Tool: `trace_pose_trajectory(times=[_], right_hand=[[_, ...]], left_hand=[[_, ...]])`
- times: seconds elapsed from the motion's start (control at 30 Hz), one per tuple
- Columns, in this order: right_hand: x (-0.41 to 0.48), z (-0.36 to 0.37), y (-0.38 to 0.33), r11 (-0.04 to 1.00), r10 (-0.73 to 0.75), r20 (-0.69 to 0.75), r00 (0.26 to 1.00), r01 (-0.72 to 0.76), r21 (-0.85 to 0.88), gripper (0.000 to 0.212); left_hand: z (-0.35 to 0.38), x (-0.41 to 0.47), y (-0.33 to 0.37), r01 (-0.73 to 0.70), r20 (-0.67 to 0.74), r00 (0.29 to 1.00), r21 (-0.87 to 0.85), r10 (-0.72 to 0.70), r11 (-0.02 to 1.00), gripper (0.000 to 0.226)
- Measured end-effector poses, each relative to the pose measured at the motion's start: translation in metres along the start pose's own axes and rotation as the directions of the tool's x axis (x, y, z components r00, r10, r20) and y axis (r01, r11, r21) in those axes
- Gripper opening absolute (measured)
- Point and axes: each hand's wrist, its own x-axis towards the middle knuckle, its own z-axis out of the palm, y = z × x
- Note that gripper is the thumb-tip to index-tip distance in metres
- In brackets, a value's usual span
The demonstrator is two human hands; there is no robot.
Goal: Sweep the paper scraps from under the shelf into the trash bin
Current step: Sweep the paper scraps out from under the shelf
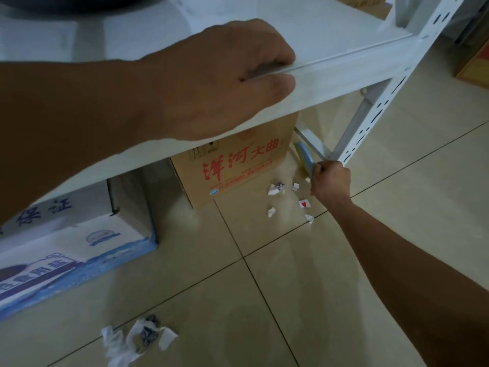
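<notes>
Evidently, your left hand (222, 80) was clamped on the front edge of the white shelf (330, 67), fingers over the top and thumb under the lip, serving as a brace only. Your right hand (330, 180) was reached low beside the shelf's front right post (370, 123) and was closed around the pale blue handle of a small brush (307, 157), with the metal pole (352, 128) that leans along the post close above it; whether your fingers also caught that pole could not be told.

The paper scraps lay in two groups on the tiled floor (264, 287). The far scraps (291, 200), among them a piece with a red heart, lay scattered just in front of the brown carton (232, 165) and directly beside your right hand, to its left and slightly nearer you. The near scraps (137, 337), a crumpled white and grey bunch, lay well apart from both hands, close to the bottom edge of the view and in front of the blue-and-white box (66, 250).

The brush's long axis ran from your right hand back under the shelf, roughly away from you. In my judgement the next stroke depended on that line: the far scraps sat to the left of the brush, so your right hand, plainly the nearer one, would need to draw the head across and outward toward open floor. No trash bin was visible, so its direction from the scraps could not be confirmed.
</notes>
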Motion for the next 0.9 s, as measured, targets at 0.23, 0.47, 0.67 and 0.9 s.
trace_pose_trajectory(times=[0.23, 0.47, 0.67, 0.9], right_hand=[[-0.025, -0.044, -0.003, 0.991, 0.03, -0.076, 0.997, -0.02, 0.131, 0.036], [0.008, -0.009, -0.003, 1.0, -0.011, -0.02, 1.0, 0.011, 0.015, 0.044], [-0.012, -0.019, 0.001, 0.98, -0.086, 0.149, 0.985, 0.111, -0.163, 0.04], [-0.042, -0.042, 0.012, 0.886, -0.334, 0.131, 0.933, 0.358, -0.293, 0.031]], left_hand=[[0.002, 0.001, -0.003, -0.013, -0.019, 1.0, 0.015, 0.013, 1.0, 0.055], [0.002, 0.0, -0.001, -0.004, -0.021, 1.0, -0.002, 0.004, 1.0, 0.058], [0.001, 0.0, -0.003, -0.023, -0.029, 0.999, 0.009, 0.023, 1.0, 0.055], [0.004, 0.004, -0.006, -0.033, -0.051, 0.998, 0.0, 0.033, 0.999, 0.05]])
